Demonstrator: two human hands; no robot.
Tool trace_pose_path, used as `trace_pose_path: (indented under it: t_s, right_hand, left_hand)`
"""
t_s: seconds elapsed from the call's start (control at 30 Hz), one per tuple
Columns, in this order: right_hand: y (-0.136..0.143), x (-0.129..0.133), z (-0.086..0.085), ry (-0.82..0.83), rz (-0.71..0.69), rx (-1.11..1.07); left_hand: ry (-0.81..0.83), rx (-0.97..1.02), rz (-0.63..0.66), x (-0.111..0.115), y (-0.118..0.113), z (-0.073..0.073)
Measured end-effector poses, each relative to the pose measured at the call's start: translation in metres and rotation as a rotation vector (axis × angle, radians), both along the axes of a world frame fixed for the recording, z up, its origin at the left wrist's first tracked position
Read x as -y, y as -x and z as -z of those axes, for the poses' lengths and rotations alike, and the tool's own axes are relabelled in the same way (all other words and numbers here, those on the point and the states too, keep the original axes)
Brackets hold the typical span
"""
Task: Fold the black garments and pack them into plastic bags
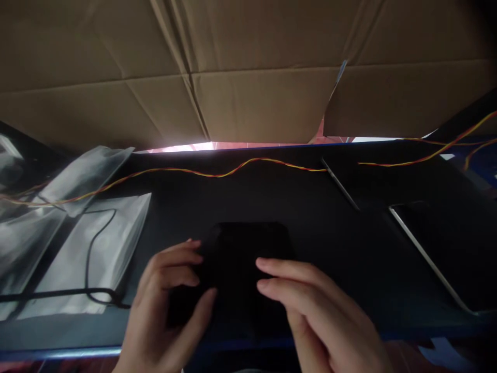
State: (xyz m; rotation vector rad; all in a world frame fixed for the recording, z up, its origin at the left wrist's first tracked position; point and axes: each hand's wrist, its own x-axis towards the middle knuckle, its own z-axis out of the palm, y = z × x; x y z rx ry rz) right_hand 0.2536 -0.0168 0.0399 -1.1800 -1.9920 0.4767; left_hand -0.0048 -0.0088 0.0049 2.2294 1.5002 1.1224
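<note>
A dark black, flat, box-like object [250, 238] lies on the black tabletop in front of me; its details are lost in shadow. My left hand [166, 295] curls about its left side, fingers bent, with the thumb close to the near part. On the right side, my right hand [322, 305] has two fingers stretched out over the object, their tips at its upper face. The right thumb is hidden beneath the hand. Whether the fingertips press on the object or hover just above it is hard to see.
Clear plastic bags [97, 254] lie at the left, crossed by a black cable [58, 295]. A twisted red-and-yellow wire [217, 175] runs along the back. Two dark, flat, thin-edged devices [446, 248] rest at the right. Creased cardboard [264, 103] stands behind the table [174, 202].
</note>
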Motion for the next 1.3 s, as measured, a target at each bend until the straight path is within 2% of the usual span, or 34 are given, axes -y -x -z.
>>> trace_pose_path:
  t_s: [0.07, 0.1, 0.17, 0.23, 0.33, 0.43, 0.57, 0.67, 0.8, 0.97, 1.03, 1.13, 1.23, 1.3]
  right_hand:
    - [-0.007, -0.002, 0.005, -0.068, 0.027, 0.067]
    - [-0.008, -0.004, 0.007, -0.108, 0.018, 0.106]
    - [-0.005, -0.006, 0.014, -0.178, -0.028, 0.165]
    - [0.000, -0.006, 0.022, -0.183, -0.044, 0.212]
    - [0.004, -0.003, 0.032, -0.123, -0.046, 0.268]
    - [0.000, 0.000, 0.034, -0.058, -0.062, 0.205]
    - [0.000, -0.004, 0.026, -0.131, 0.051, 0.083]
    - [0.005, -0.010, 0.024, -0.105, 0.029, 0.218]
    - [0.006, -0.009, 0.035, -0.001, -0.059, 0.440]
    - [0.002, -0.005, 0.043, -0.004, -0.047, 0.478]
    - [0.004, -0.006, 0.042, -0.001, -0.035, 0.478]
    - [0.007, -0.006, 0.041, 0.003, -0.011, 0.477]
    - [0.007, -0.006, 0.042, 0.002, -0.007, 0.481]
    - [0.007, -0.005, 0.043, -0.013, 0.004, 0.484]
  left_hand:
    - [-0.026, 0.041, -0.092, 0.007, -0.008, -0.007]
    - [-0.039, -0.013, -0.084, 0.009, -0.014, -0.009]
    - [-0.045, -0.200, 0.018, 0.009, -0.029, -0.010]
    - [-0.046, -0.370, 0.116, 0.004, -0.042, -0.004]
    - [-0.055, -0.516, 0.156, -0.004, -0.050, 0.013]
    - [-0.072, -0.549, 0.169, -0.007, -0.047, 0.022]
    - [-0.067, -0.529, 0.198, -0.007, -0.047, 0.016]
    - [-0.040, -0.459, 0.243, -0.007, -0.054, 0.011]
    - [-0.037, -0.469, 0.243, -0.009, -0.063, 0.013]
    - [-0.016, -0.536, 0.294, -0.013, -0.054, 0.006]
    - [-0.010, -0.490, 0.210, -0.015, -0.037, -0.001]
    - [-0.031, -0.405, -0.068, -0.018, 0.005, -0.004]
    - [0.062, -0.491, -0.371, -0.022, 0.055, 0.002]
    - [0.119, -0.523, -0.519, -0.023, 0.080, 0.008]
